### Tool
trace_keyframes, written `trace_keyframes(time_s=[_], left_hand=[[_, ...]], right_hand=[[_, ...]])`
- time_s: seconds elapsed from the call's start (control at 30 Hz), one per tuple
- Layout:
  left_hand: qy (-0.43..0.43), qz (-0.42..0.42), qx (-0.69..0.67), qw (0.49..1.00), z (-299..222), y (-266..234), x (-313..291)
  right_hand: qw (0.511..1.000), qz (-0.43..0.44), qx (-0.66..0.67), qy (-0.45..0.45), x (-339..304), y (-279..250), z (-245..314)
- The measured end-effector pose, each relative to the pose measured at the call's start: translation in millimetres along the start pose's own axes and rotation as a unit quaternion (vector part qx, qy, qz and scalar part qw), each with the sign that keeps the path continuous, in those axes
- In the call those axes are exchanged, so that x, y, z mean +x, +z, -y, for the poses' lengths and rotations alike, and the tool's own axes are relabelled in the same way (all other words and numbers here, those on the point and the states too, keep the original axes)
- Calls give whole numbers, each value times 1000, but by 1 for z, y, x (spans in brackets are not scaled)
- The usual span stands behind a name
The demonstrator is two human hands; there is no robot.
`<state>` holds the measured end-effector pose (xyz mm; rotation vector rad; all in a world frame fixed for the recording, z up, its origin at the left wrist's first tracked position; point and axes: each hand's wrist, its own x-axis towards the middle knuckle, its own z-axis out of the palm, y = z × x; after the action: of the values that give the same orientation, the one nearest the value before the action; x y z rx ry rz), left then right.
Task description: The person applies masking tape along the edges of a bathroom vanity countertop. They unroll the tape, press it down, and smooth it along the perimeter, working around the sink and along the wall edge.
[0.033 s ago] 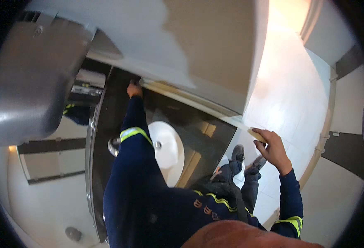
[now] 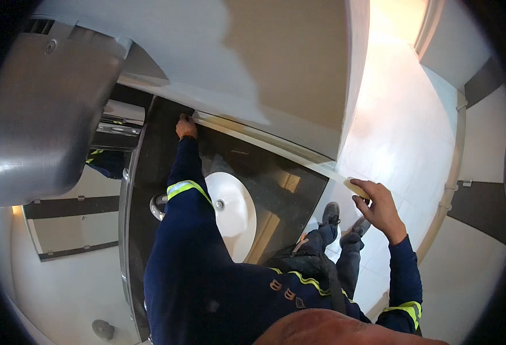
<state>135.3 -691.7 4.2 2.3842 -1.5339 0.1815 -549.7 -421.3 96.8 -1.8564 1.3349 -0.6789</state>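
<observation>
A long, narrow, pale strip (image 2: 264, 143) lies along the seam between the dark glossy countertop (image 2: 218, 150) and the wall. At its far left end my left hand (image 2: 186, 127) is closed, fingers bent against the strip's tip; exactly how they grip it is partly hidden. My right hand (image 2: 382, 210) pinches the other end between thumb and fingers, past the counter's front edge and over the floor. Under my left forearm sits a white oval basin (image 2: 247, 198), partly covered by my sleeve.
A curved metal faucet (image 2: 157, 207) stands left of the basin. A large metal wall-mounted unit (image 2: 52, 115) hangs at upper left, above a mirror (image 2: 75, 230). The painted wall (image 2: 299, 75) ends near a pale tiled floor (image 2: 402, 126). Pipes (image 2: 451, 190) run along the right wall.
</observation>
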Motion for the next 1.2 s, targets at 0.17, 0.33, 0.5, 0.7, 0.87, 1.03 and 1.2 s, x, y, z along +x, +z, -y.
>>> trace_keyframes(time_s=[0.17, 0.33, 0.5, 0.7, 0.87, 1.03, 1.2], left_hand=[[21, -25, 3, 999, -32, 5, 5], [32, -59, -1, 998, -37, 23, -2], [41, -83, 11, 996, -31, 27, 2], [29, -90, 17, 995, -32, 31, 0], [29, -107, 22, 994, -32, 34, 0], [46, -124, 69, 989, -35, 38, 5], [62, -96, 55, 992, -22, 30, -1]], right_hand=[[1000, -5, -4, 20, -7, 0, 8], [1000, -6, -5, 26, -10, 7, 9], [999, -20, -8, 35, -15, 21, 2], [999, -28, -3, 33, -12, 23, 0], [999, -44, -14, 20, -5, 11, 8], [994, -86, -61, -15, -5, 6, -6], [996, -50, -67, 11, 3, 17, -30]])
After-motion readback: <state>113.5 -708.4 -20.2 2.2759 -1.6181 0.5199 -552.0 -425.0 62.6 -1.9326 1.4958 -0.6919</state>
